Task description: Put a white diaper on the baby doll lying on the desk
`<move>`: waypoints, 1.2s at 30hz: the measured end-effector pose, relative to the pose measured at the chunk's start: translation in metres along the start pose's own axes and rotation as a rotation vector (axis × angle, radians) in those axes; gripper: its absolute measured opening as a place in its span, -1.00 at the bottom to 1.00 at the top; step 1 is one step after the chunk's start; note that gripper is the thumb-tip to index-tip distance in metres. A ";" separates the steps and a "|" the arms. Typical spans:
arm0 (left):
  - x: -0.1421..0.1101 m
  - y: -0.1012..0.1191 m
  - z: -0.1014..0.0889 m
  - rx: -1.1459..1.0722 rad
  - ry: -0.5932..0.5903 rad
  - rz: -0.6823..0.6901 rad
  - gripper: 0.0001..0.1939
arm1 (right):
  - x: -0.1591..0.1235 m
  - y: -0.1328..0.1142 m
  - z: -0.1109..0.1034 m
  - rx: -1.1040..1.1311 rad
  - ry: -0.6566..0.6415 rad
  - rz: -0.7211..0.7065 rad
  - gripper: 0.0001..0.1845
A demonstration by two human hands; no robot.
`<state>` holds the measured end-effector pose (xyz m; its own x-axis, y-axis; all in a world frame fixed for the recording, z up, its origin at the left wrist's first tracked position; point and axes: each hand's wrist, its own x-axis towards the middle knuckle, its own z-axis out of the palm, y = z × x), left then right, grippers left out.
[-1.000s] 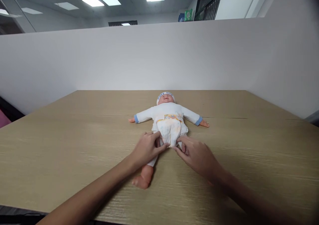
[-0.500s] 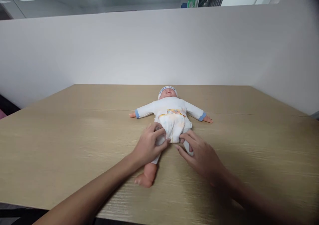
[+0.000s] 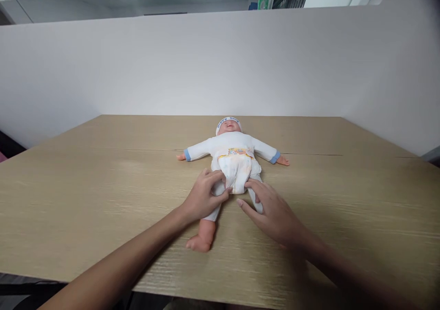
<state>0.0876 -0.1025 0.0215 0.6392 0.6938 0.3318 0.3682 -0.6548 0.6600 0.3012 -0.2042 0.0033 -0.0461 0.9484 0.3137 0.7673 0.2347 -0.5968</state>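
A baby doll [image 3: 225,140] in a white outfit with blue cuffs lies on its back, arms spread, head away from me. Around its hips is a white diaper [image 3: 237,168] with a colourful printed waistband. My left hand [image 3: 206,193] bends over the doll's leg on the left, its fingers and thumb closed at the diaper's leg edge. Over the other leg, my right hand [image 3: 271,209] touches the diaper's opposite edge with its fingertips, the thumb held apart. That hand and forearm hide the doll's lower leg on the right.
The doll rests on a wide wooden table [image 3: 103,195] with a seam running across it. A white partition [image 3: 220,62] rises behind the far edge and continues along the right side. The table's near edge crosses the bottom of the view.
My right thumb has spread a little further from the fingers, near the diaper's lower edge. My left hand stays at the other leg edge. The whole view has shifted slightly.
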 end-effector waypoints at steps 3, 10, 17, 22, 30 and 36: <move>0.001 -0.002 0.001 -0.047 0.027 -0.056 -0.82 | 0.005 -0.003 -0.004 -0.019 -0.048 0.047 -0.67; 0.004 -0.013 0.002 -0.218 0.025 -0.105 -0.69 | 0.017 0.002 -0.005 0.047 0.008 0.215 -0.65; 0.006 -0.021 0.009 -0.531 0.061 -0.185 -0.51 | 0.018 0.010 -0.014 0.261 0.122 0.302 -0.51; 0.000 -0.017 0.013 -0.497 0.251 -0.371 -0.41 | 0.017 0.013 -0.025 0.252 0.081 0.303 -0.63; 0.001 -0.006 0.001 -0.416 0.008 -0.326 -0.54 | 0.018 0.008 -0.014 0.200 0.002 0.116 -0.62; 0.002 -0.003 -0.012 -0.657 -0.051 -0.401 -0.45 | 0.017 0.013 -0.009 0.418 -0.022 0.213 -0.57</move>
<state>0.0794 -0.0959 0.0286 0.5776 0.8155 -0.0378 0.1115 -0.0329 0.9932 0.3164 -0.1865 0.0076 0.0679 0.9880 0.1390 0.4381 0.0957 -0.8938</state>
